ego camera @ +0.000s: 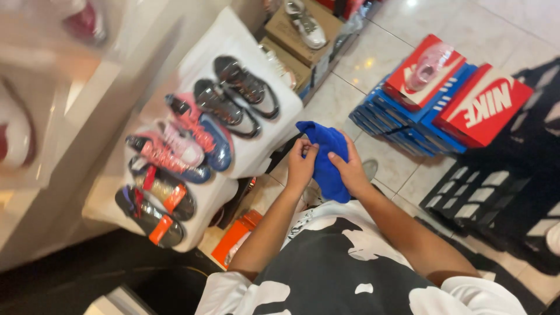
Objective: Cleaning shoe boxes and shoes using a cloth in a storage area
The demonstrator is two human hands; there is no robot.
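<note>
- While both hands are up in front of the chest, a blue cloth (326, 158) is bunched between them, above the tiled floor (385, 157).
- Left hand (300, 165): its fingers are curled shut on the cloth's left edge, the fingertips (307, 147) pinching the fabric near the top.
- Right hand (351, 170): it is wrapped round the cloth's right side, the thumb pressed on the front and the fingers hidden behind the fabric, so the grip is closed on it.
- The cloth hangs crumpled, its lower end drooping between the two wrists, just over the person's black-and-white shirt (344, 262).
- To the left of the hands stands a white display stand (233, 41), near the left hand but not touching it.
- On the stand lies a row of football boots: a dark grey pair (236, 93) at the far end, a pink and blue pair (186, 137) in the middle, and a black pair with orange patches (154, 204) closest to the person.
- On the floor to the right, well apart from the hands, is a stack of blue shoe boxes (402, 119) with two red boxes (484, 105) on top; a pale pink shoe (429, 65) rests on the left red one.
- An orange box (236, 236) lies on the floor under the left forearm.
- Brown cardboard boxes (291, 35) with a white shoe (306, 23) on them sit beyond the stand.
</note>
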